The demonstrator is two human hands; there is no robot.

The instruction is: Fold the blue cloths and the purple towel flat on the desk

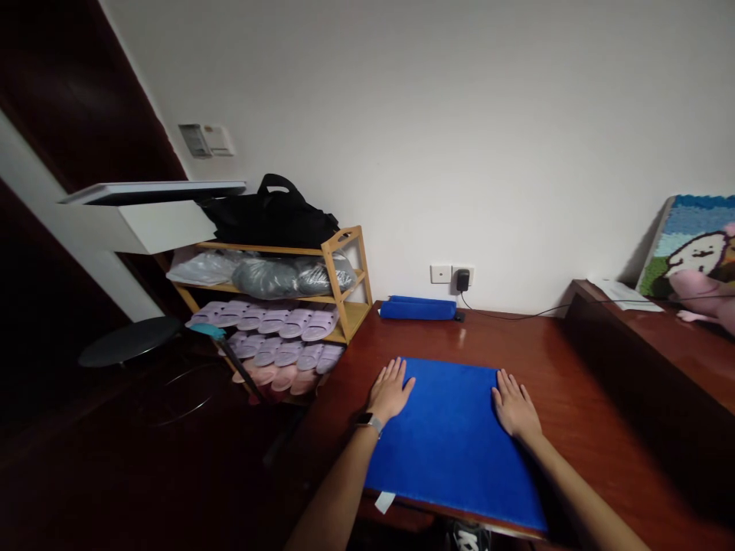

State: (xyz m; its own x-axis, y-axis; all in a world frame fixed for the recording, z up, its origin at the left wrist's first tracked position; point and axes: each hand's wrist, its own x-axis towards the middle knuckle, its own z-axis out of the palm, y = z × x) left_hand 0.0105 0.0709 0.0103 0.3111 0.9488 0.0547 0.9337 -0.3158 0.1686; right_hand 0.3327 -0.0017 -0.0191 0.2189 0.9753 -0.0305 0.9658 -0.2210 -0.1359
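The blue cloth point(453, 444) lies flat on the table point(551, 344), its near edge at the table's front edge with a white tag point(384, 502) poking out, while the left hand point(389, 392) and right hand point(517, 405) press its far corners, each grip open with fingers somewhat spread; smoothing it well calls for even, light pressure outward, palms low, so neither corner drags. The near-right corner fades into shadow, the shoe point(468, 536) below is cut off, and the far blue roll point(418, 308) hides its inner layers.
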